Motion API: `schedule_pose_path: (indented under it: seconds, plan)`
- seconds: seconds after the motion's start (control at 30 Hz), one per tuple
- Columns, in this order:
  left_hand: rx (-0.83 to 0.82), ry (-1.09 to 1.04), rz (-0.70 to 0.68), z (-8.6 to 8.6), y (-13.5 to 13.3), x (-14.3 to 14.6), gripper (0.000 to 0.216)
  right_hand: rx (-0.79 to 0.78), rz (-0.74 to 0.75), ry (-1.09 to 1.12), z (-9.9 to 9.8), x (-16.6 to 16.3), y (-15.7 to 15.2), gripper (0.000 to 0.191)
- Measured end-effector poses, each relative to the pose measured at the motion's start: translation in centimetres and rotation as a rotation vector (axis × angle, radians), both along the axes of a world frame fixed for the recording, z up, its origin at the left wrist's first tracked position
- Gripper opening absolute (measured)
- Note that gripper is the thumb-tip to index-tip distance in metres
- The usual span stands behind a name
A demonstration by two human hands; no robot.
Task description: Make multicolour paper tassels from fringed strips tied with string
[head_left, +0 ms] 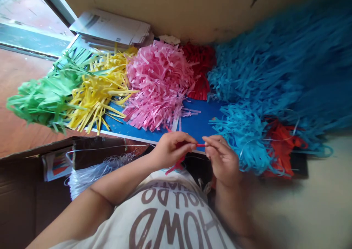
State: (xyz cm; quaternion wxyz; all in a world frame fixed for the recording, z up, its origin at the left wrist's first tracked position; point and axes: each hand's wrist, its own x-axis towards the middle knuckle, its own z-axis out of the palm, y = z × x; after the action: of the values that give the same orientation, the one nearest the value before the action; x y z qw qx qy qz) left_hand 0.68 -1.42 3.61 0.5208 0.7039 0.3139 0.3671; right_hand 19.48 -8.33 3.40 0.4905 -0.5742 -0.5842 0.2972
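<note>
My left hand (pixel 173 148) and my right hand (pixel 222 157) meet in front of my chest, both closed in a pinch on a thin red paper strip (pixel 200 145) stretched between the fingertips. More of the red strip (pixel 176 166) hangs below my left hand. Just beyond the hands lies a blue board (pixel 198 122) with piles of fringed cut paper on it. A pink pile (pixel 159 84) is straight ahead. A blue pile (pixel 247 139) lies right beside my right hand, with orange-red fringe (pixel 280 150) tucked in it.
Green (pixel 46 95) and yellow (pixel 99 88) fringe piles lie at the left, a red one (pixel 200 69) at the back, and a big blue heap (pixel 288 58) at the right. A paper stack (pixel 110 27) sits far left. A bundle of clear string (pixel 90 172) rests on a cardboard box (pixel 27 190).
</note>
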Motion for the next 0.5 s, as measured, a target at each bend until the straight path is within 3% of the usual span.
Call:
schedule_pose_path:
  seconds: [0.13,0.3,0.5]
  plan:
    - [-0.015,0.076,0.08,-0.2,0.4,-0.2,0.02,-0.116,-0.048,0.084,-0.8,0.0,-0.2,0.033]
    - [0.09,0.027,0.057,-0.5,0.7,-0.1,0.019,-0.122,-0.104,0.174,-1.4,-0.5,0.3,0.006]
    - [0.149,0.024,0.069,-0.4,0.9,-0.2,0.015,-0.118,-0.093,0.371,-2.1,-1.2,0.5,0.007]
